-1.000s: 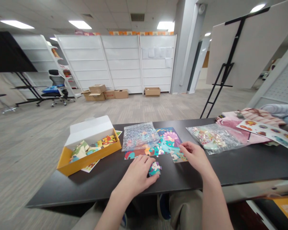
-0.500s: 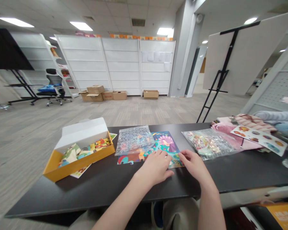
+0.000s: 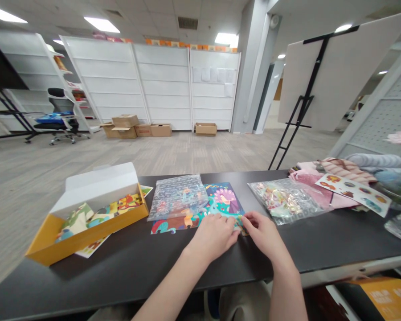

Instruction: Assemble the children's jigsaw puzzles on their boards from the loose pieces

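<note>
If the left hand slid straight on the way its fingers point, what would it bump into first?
Probably the right hand: the left hand lies on the puzzle, fingers aimed away and rightward at the right fingertips close by. Depth is hard to judge.

Your puzzle [image 3: 225, 198] shows cartoon animals in teal, purple and orange, on a black table [image 3: 137, 263]. The box [image 3: 87, 236] is yellow-orange with a white lid. 1 clear bag [image 3: 177, 196] carries white print. The cloth [image 3: 334, 198] is pink, and the white sheet [image 3: 354, 189] has orange and blue stickers.
</note>
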{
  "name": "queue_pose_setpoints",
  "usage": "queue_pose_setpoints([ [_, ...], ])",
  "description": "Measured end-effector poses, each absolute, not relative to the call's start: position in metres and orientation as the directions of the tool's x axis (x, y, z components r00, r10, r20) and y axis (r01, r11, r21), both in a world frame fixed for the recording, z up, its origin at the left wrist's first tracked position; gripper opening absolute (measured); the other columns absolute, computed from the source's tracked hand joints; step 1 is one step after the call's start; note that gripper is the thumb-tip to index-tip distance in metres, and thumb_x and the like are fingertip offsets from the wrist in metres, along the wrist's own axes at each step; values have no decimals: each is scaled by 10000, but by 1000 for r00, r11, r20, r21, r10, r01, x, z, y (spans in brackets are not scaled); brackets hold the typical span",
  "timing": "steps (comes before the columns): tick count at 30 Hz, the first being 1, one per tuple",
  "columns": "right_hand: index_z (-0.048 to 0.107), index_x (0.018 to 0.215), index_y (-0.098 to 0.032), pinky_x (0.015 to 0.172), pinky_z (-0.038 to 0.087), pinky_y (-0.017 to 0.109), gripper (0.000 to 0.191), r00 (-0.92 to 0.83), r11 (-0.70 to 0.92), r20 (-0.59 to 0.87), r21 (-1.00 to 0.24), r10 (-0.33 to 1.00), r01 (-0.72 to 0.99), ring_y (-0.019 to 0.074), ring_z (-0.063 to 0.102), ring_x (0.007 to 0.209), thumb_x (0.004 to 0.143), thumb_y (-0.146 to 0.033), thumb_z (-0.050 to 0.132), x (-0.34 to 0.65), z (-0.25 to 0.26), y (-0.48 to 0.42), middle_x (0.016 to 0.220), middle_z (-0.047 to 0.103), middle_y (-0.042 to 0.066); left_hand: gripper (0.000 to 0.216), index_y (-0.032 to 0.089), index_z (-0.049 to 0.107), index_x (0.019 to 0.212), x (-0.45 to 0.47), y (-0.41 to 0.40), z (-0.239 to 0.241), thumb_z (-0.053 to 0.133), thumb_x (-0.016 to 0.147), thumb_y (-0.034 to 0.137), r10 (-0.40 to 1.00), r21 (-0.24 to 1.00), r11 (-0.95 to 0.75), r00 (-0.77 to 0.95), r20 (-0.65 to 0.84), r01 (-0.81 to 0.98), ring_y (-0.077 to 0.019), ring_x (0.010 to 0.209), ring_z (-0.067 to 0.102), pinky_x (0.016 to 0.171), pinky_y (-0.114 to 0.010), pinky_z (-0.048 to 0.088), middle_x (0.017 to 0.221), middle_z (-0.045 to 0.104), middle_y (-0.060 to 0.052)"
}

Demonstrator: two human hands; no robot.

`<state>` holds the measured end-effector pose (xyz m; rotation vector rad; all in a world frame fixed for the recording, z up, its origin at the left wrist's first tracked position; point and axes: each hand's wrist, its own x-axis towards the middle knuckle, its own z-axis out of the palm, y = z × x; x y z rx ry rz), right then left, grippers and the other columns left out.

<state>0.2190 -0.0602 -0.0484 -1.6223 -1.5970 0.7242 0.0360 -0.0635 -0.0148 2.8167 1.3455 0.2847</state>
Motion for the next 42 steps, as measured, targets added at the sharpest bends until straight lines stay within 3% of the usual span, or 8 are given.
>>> queue_pose_setpoints([
  [5, 647, 892, -211, 667, 517, 323, 253, -12, 66, 72, -829, 997, 556, 223, 697, 691, 838, -449, 581, 215, -46, -64, 744, 749, 57, 283, 187, 597, 1152, 31, -61, -20, 525, 983, 402, 793, 159, -608, 585, 171, 778, -293, 979, 692, 825, -402, 556, 1016, 722, -102],
  [14, 595, 937, -198, 638, 492, 277, 293, -149, 113, 71, -948, 986, 298, 180, 670, 668, 820, -461, 648, 195, -32, -70, 727, 723, 22, 413, 201, 518, 1301, 0, -70, -10, 609, 911, 299, 790, 342, -613, 564, 241, 712, -282, 1146, 641, 952, -402, 528, 1298, 630, -107],
  [18, 635, 907, -201, 648, 486, 289, 300, -57, 135, 122, -881, 991, 453, 195, 667, 712, 860, -493, 581, 203, -32, -70, 779, 721, 44, 389, 204, 594, 1253, -36, -74, 2, 616, 880, 317, 838, 380, -545, 490, 240, 747, -256, 1028, 666, 916, -387, 537, 1284, 592, -113],
  [22, 674, 891, -216, 690, 483, 336, 294, 202, -88, 102, -652, 974, 753, 231, 673, 736, 802, -493, 631, 232, -42, -73, 842, 730, 69, 325, 214, 651, 1170, -56, -85, 5, 619, 878, 352, 833, 401, -544, 532, 152, 737, -247, 1020, 652, 904, -362, 531, 1117, 637, -77],
  [25, 687, 975, -217, 686, 479, 337, 408, 219, -130, 101, -545, 971, 828, 256, 683, 798, 740, -551, 694, 243, -48, -77, 923, 735, 83, 393, 211, 634, 1212, -56, -94, -1, 657, 848, 357, 830, 357, -546, 547, 106, 758, -281, 1090, 636, 940, -392, 517, 1140, 659, -84],
  [32, 663, 1089, -240, 691, 452, 340, 403, 186, -124, 109, -421, 977, 898, 277, 691, 886, 784, -503, 670, 219, -45, -79, 990, 740, 69, 511, 201, 634, 1183, -55, -97, -10, 754, 783, 495, 830, 308, -543, 555, 58, 781, -332, 1129, 627, 943, -451, 517, 1176, 667, -121],
  [38, 650, 956, -243, 612, 415, 310, 291, 218, -160, 85, -435, 972, 886, 245, 697, 783, 744, -436, 696, 215, -46, -73, 939, 749, 53, 351, 172, 646, 1127, -52, -100, -2, 683, 816, 330, 836, 273, -530, 548, 12, 803, -330, 1096, 654, 933, -440, 531, 1154, 678, -143],
  [42, 627, 959, -249, 605, 405, 291, 255, 209, -141, 127, -411, 970, 901, 222, 686, 751, 739, -365, 682, 215, -50, -72, 886, 735, 33, 382, 165, 646, 1129, -53, -100, -3, 679, 778, 312, 833, 305, -527, 553, 3, 793, -328, 1060, 670, 901, -418, 549, 1144, 676, -143],
])
